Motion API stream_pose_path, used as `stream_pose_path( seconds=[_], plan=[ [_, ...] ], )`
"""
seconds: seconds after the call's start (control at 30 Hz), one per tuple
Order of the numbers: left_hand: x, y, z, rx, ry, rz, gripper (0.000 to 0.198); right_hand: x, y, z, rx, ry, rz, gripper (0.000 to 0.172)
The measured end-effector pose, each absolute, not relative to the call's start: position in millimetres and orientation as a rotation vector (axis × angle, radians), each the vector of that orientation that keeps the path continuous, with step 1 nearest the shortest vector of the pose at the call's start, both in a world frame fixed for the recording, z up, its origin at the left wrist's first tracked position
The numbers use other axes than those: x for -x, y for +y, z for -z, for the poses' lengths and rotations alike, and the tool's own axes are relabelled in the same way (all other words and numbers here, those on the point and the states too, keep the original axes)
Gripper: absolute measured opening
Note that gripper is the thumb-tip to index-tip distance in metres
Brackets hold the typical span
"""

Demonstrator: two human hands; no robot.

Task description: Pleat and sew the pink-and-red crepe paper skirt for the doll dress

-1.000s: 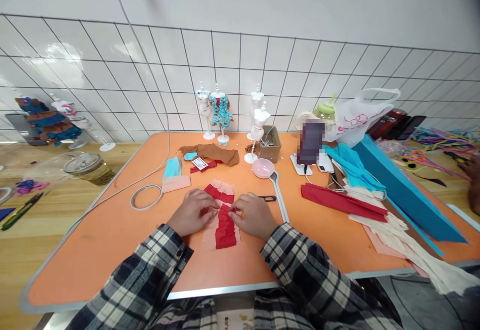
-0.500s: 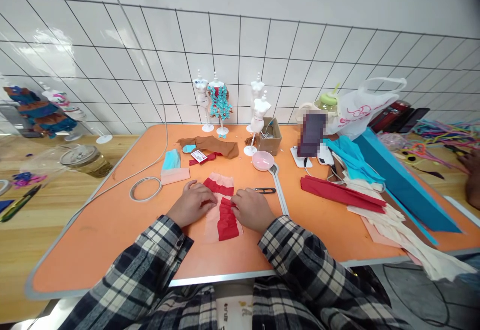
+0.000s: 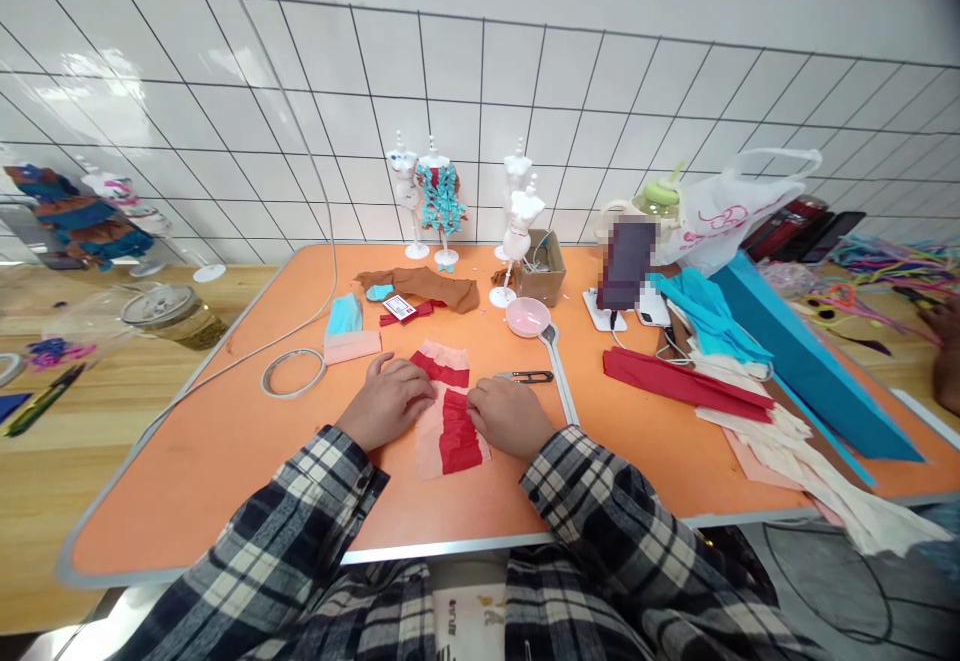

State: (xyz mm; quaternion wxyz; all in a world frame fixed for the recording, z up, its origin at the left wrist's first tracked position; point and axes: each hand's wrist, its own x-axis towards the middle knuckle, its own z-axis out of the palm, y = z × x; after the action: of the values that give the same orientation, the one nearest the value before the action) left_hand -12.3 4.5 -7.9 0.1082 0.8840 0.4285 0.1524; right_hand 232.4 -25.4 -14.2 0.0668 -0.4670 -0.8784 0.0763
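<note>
A pink crinkled crepe strip (image 3: 429, 449) lies on the orange table, with a gathered red crepe strip (image 3: 459, 438) over its right part. Just beyond it is another pink piece with a red band (image 3: 442, 366). My left hand (image 3: 386, 401) has its fingers bent, the fingertips pressed at the pink strip's upper left edge. At the red strip's upper right edge, the fingers of my right hand (image 3: 514, 415) are pinched together on it. Small black thread snips (image 3: 529, 377) lie right behind my right hand. My fingers hide parts of the strips' edges.
A roll of tape (image 3: 293, 373) lies left of my hands. Further back are a pink bowl (image 3: 528, 317), white mannequins (image 3: 525, 211) and a cardboard box (image 3: 551, 271). Folded red crepe (image 3: 686, 384) and a phone (image 3: 628, 261) are on the right. Another person's hand (image 3: 946, 331) shows at the far right.
The view has shifted slightly. Both hands stay at the strips in nearly the same pose, with the right fingers still at the red strip's edge.
</note>
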Motion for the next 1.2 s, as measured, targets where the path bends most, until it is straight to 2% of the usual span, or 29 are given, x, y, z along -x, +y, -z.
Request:
stream_pose_path(
  seconds=[0.1, 0.47, 1.0, 1.2],
  plan=[
    [12.7, 0.0, 4.7, -2.619, 1.269, -0.474, 0.024, -234.0, -26.8, 12.8, 1.423, -2.632, -0.211, 0.021],
    [8.0, -9.6, 13.1, -2.591, 1.221, -0.385, 0.014, -234.7, -29.3, 8.8, 1.324, -2.686, -0.238, 0.02],
    [12.7, -18.8, 1.5, -2.643, 1.094, -0.445, 0.012, -241.3, -38.3, 18.0, 1.24, -2.569, -0.24, 0.03],
    [6.5, -21.8, 5.6, -2.609, 1.143, -0.373, 0.008, -241.5, -37.3, 26.1, 1.186, -2.658, -0.242, 0.025]
  ],
)
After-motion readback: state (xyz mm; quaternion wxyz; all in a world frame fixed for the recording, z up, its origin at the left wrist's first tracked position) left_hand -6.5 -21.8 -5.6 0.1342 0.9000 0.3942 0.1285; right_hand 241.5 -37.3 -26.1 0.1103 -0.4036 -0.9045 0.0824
